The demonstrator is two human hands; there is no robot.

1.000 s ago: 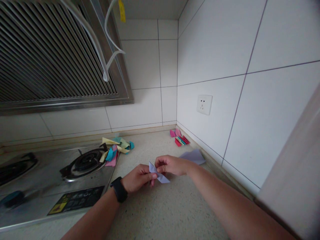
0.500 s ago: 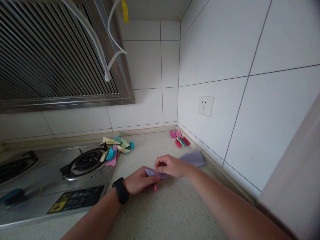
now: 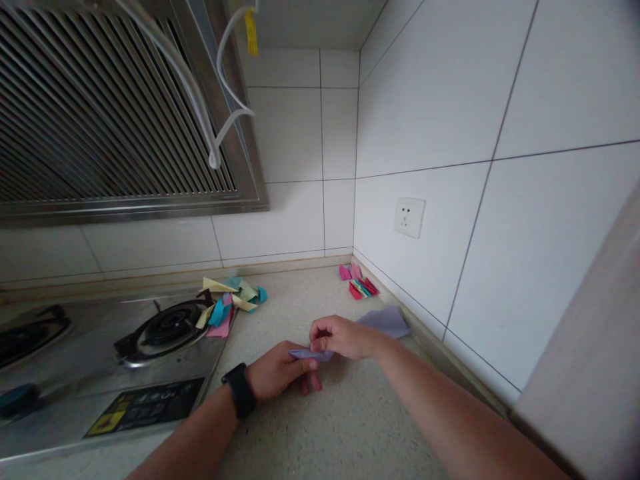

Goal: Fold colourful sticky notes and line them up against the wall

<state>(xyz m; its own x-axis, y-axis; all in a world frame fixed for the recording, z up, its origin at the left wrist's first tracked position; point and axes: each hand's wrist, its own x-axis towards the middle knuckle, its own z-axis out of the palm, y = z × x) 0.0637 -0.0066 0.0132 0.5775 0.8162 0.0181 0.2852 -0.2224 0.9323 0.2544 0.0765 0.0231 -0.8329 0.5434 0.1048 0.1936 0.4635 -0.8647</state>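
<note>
We are holding a small, narrow piece of folded lilac paper (image 3: 299,354) over the pale speckled stone countertop (image 3: 310,433), to the right of the stainless-steel gas hob (image 3: 103,363). Our left hand (image 3: 281,367), the one nearer the hob, is pinching the piece between thumb and fingers; our right hand (image 3: 343,335) is closing its thumb and curled forefinger on the piece's upper edge. A black-strapped watch (image 3: 240,391) is circling our left wrist, between that hand and the hob.

We are judging this piece as partly worked: it is showing folds, but our fingers are covering too much to tell how many are left. Farther from the hob, beyond our right hand, a larger lilac paper sheet (image 3: 387,322) is lying on the countertop, looking unworked so far, though our forearm is hiding part of it. Folded pieces are resting in two places: a loose pile of yellow, blue, green and pink paper (image 3: 219,312) across the hob's right edge, and a tidy group of small red, pink and teal paper pieces (image 3: 355,289) well right of the hob, by the wall corner.
</note>
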